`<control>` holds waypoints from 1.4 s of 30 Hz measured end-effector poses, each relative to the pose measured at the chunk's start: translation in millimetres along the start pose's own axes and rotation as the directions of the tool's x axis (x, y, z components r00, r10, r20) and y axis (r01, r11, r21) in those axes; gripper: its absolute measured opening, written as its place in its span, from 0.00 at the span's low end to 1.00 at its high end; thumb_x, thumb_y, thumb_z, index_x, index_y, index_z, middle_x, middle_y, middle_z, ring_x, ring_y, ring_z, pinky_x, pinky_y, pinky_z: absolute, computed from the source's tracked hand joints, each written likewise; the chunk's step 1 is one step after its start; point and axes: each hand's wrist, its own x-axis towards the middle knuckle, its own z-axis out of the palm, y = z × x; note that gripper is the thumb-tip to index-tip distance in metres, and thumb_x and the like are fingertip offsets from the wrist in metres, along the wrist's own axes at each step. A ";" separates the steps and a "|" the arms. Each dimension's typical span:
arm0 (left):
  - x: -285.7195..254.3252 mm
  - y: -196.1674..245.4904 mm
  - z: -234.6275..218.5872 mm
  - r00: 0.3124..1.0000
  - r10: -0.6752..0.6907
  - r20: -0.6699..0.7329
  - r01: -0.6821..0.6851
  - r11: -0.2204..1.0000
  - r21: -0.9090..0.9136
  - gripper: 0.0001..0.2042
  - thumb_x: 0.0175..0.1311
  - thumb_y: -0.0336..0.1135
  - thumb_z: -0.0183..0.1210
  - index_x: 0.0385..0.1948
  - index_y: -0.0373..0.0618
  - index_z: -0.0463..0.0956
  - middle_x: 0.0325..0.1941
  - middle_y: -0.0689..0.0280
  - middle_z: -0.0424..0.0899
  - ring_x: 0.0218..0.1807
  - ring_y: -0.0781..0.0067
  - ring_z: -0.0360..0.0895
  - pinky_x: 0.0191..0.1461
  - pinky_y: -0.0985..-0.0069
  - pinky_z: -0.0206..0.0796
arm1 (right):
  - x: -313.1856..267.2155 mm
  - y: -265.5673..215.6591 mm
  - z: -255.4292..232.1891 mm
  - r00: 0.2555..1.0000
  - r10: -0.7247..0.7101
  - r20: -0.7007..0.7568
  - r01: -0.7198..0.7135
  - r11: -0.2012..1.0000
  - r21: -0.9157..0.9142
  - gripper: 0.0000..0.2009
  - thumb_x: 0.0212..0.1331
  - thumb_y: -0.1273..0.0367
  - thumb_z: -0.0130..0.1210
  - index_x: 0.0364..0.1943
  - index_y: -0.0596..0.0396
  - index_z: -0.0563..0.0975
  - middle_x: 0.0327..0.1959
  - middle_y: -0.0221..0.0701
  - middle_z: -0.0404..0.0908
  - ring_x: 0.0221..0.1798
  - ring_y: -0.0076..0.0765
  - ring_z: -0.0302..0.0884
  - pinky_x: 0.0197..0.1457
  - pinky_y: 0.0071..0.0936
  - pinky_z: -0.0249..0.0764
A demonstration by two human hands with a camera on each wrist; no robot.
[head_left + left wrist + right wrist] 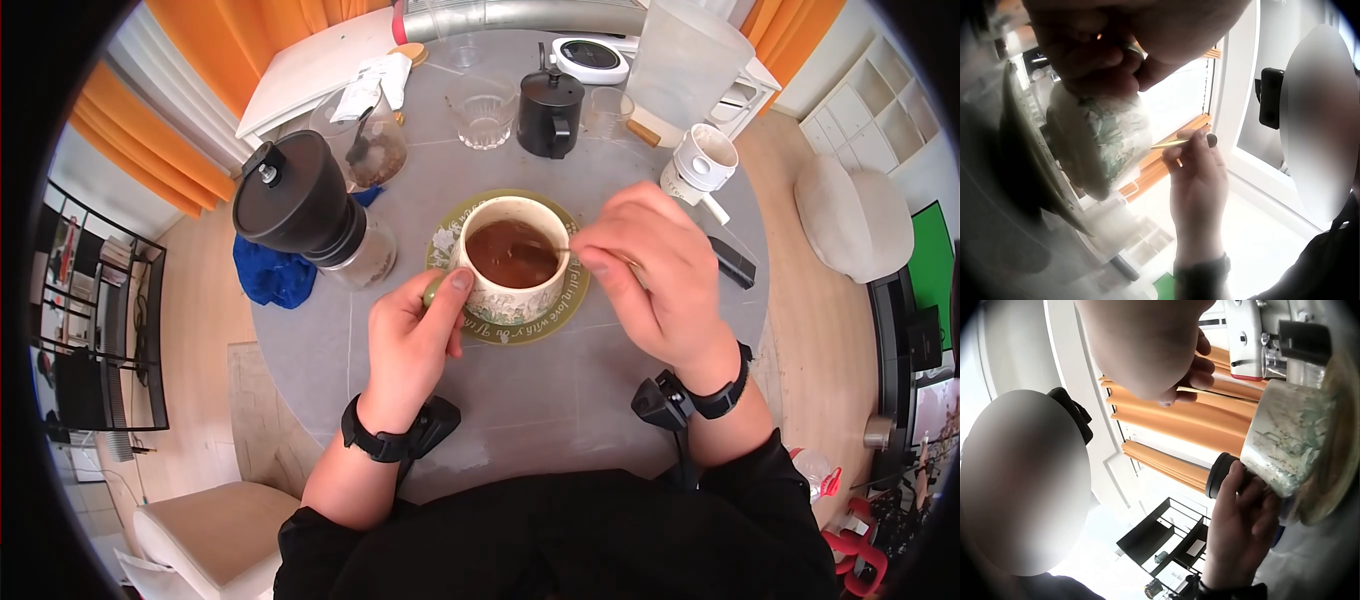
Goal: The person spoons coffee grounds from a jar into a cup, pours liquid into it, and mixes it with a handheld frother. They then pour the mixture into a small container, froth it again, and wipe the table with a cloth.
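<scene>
A cream cup [510, 300] with a leafy print holds brown liquid [505, 252]. It stands on an olive-green saucer [545, 325] with white lettering. My left hand [410, 335] grips the cup's green handle [433, 289], its thumb near the rim. Over the cup's right side, my right hand [655, 275] pinches a thin spoon [560, 249] whose lower end dips into the liquid. In the left wrist view the spoon's gold-coloured handle [1169, 144] slants from the fingers towards the cup [1110, 137]. The right wrist view shows the left hand [1241, 525] beside the cup.
Left of the cup stands a black-topped coffee grinder [300, 195] by a blue cloth [270, 275]. Behind are a glass bowl [483, 115], a black pot [550, 110] and a white scale [592, 60]. A white mug [705, 160] and black object [733, 262] lie right.
</scene>
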 end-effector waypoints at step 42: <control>7.9 -5.9 -2.9 0.989 0.068 -0.130 -0.086 0.987 -0.134 0.17 0.77 0.45 0.55 0.28 0.43 0.77 0.23 0.73 0.76 0.23 0.84 0.73 0.28 0.82 0.62 | -12.8 -12.8 -9.4 0.793 0.487 -0.365 -0.342 0.853 0.395 0.05 0.68 0.80 0.53 0.44 0.63 0.78 0.37 0.33 0.84 0.37 0.25 0.83 0.38 0.21 0.76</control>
